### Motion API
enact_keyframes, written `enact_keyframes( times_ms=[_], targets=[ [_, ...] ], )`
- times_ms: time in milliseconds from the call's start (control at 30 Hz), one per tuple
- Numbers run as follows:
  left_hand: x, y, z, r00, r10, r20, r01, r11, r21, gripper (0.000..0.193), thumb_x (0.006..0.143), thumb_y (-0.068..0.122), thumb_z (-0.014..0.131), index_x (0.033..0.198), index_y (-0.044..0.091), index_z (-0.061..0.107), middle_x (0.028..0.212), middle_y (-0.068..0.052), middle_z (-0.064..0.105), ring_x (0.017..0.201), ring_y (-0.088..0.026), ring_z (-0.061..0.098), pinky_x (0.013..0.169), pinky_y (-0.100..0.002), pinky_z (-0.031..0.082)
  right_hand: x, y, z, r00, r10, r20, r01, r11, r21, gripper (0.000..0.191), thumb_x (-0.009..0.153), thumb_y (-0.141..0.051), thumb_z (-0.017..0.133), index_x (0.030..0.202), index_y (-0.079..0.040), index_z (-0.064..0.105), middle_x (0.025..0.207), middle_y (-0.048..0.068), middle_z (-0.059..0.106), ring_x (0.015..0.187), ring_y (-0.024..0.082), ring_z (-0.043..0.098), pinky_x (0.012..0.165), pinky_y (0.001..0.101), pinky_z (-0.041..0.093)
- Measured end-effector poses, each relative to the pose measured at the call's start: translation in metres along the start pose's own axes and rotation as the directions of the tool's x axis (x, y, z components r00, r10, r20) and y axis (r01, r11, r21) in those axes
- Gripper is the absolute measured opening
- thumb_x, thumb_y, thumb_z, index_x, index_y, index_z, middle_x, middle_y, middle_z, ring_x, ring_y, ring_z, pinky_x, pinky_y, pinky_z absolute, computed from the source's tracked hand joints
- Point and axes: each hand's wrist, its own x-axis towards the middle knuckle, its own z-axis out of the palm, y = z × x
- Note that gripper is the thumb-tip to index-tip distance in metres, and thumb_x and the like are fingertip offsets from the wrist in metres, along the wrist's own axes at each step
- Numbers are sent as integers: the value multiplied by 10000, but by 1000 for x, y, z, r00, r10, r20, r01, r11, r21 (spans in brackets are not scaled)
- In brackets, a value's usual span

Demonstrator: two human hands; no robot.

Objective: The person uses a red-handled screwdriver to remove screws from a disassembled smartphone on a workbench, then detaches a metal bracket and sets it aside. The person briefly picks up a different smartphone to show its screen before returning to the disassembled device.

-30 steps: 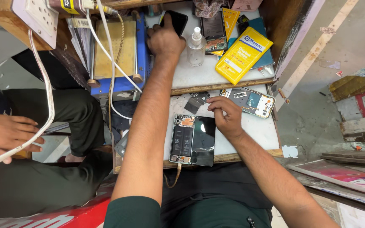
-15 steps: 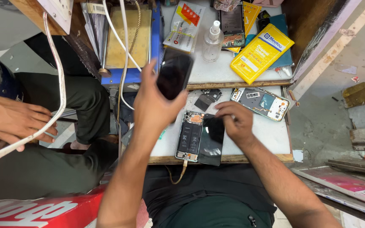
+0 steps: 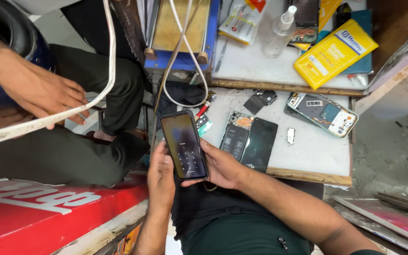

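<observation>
Two hands wrapped around a dark phone (image 3: 184,145) held above the lap, left hand (image 3: 160,177) cupped along its edge, right hand (image 3: 220,165) fingers closed beneath it, opened phone body (image 3: 235,135) laid on the counter (image 3: 317,151) just beside.

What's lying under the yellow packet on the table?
A dark blue flat thing pokes out under the yellow packet, which rests on the white table. How far it reaches beneath is covered. An opened phone lies beside the packet's upper edge; whether it tucks under cannot be told.
</observation>
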Motion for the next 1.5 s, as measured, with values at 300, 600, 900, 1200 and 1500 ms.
enact_keyframes(
  times_ms=[300, 600, 900, 1200, 1500],
  targets=[
    [7, 18, 17, 942, 32, 335, -24, 999, -27, 821, 1053, 468, 524, 1615, -40, 205, 1514, -182, 501, 1374, -237, 499, 1149, -338, 381, -13, -4, -15, 998, -62, 21, 61, 997, 46, 599, 1108, -504, 409, 1570, -123, 388, 1462, 150, 562, 1311, 342, 607, 1026, 673, 531],
    [9, 18, 15, 960, -80, 268, 104, 992, -76, 669, 1091, 419, 437, 1565, -48, 369, 1509, -157, 540, 1393, -222, 501, 1172, -336, 359, -16, -15, -10, 999, -34, 14, 34, 998, 56, 565, 1087, -484, 408, 1535, -140, 401, 1419, 119, 581, 1260, 333, 627, 972, 664, 555],
    [10, -1, 8, 939, -168, 300, 259, 920, -295, 576, 1089, 333, 486, 1546, -8, 401, 1421, -119, 587, 1304, -187, 550, 1095, -339, 422, -18, -25, -7, 999, -16, 32, 16, 1000, -8, 659, 1057, -556, 386, 1554, -123, 383, 1442, 130, 571, 1275, 326, 620, 944, 624, 577],
    [9, -8, 6, 920, -183, 347, 306, 888, -342, 531, 1092, 320, 468, 1530, 27, 410, 1419, -110, 588, 1302, -199, 572, 1095, -369, 457, -22, -33, -2, 998, 34, 53, -29, 996, -86, 696, 1075, -558, 419, 1559, -57, 394, 1455, 185, 560, 1284, 342, 617, 971, 597, 583],
    [31, -16, -34, 973, -47, 226, 215, 549, -808, 515, 1156, 429, 429, 1555, 106, 397, 1404, -180, 600, 1224, -403, 638, 700, -467, 623, -87, -69, -35, 804, -593, -36, 375, 554, -743, 565, 1078, -470, 466, 1418, -25, 533, 1334, 189, 646, 1129, 296, 709, 843, 429, 636]
  ],
)
